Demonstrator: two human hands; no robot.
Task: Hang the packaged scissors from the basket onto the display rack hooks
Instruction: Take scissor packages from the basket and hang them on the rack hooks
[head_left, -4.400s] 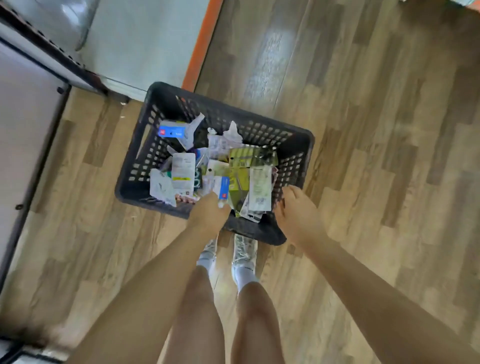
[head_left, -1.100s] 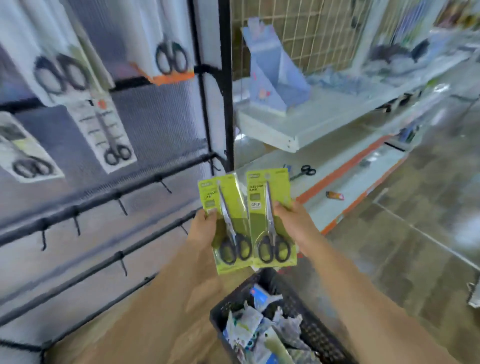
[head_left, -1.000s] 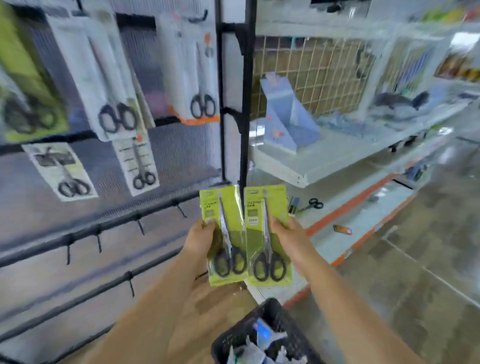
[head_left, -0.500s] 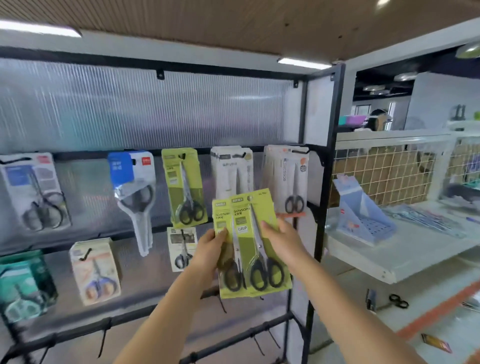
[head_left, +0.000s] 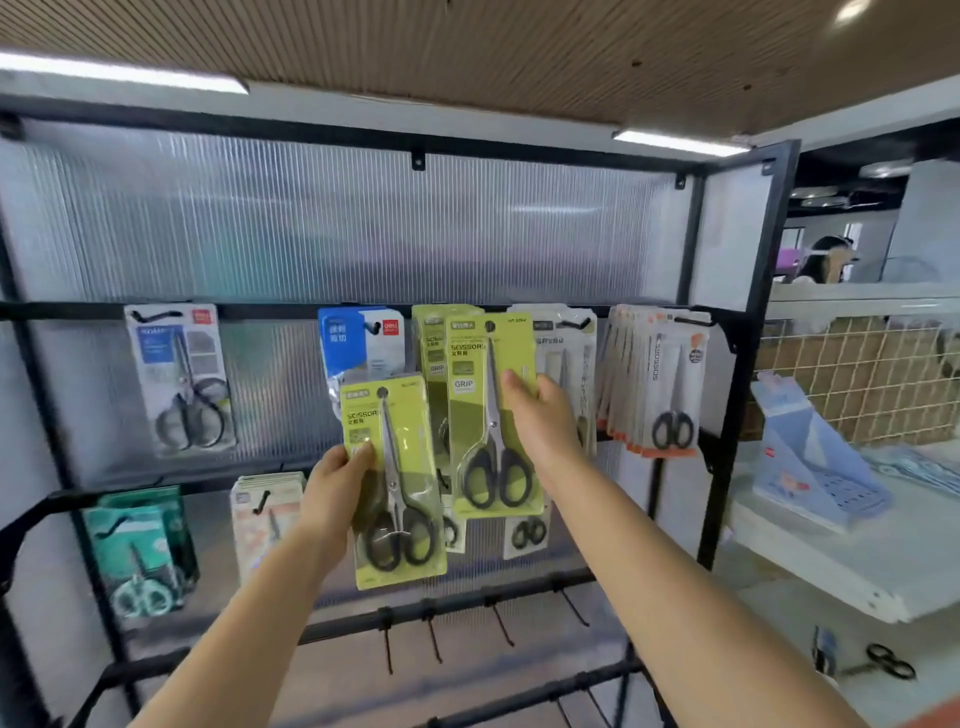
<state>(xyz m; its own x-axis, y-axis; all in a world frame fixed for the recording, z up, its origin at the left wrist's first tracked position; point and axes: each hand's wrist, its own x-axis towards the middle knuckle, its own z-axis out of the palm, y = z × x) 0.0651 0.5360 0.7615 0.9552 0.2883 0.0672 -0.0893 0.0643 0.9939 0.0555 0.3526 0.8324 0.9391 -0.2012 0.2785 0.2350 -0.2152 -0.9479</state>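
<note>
- Right hand (head_left: 543, 423) grips a green scissors pack (head_left: 491, 410) raised to the top-rail hook, not yet clearly hung.
- Left hand (head_left: 335, 486) grips a second green pack (head_left: 397, 483), waiting lower.
- Bottom-rail hooks (head_left: 434, 636) are bare.

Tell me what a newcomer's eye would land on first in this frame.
Two lime-green scissor packs held up mid-frame: the right hand lifts one pack to the top rail, in front of matching green packs already hanging there, while the left hand holds the other pack lower. Behind them stands the black display rack with its ribbed translucent back panel, and bare hooks on the rail below.
</note>
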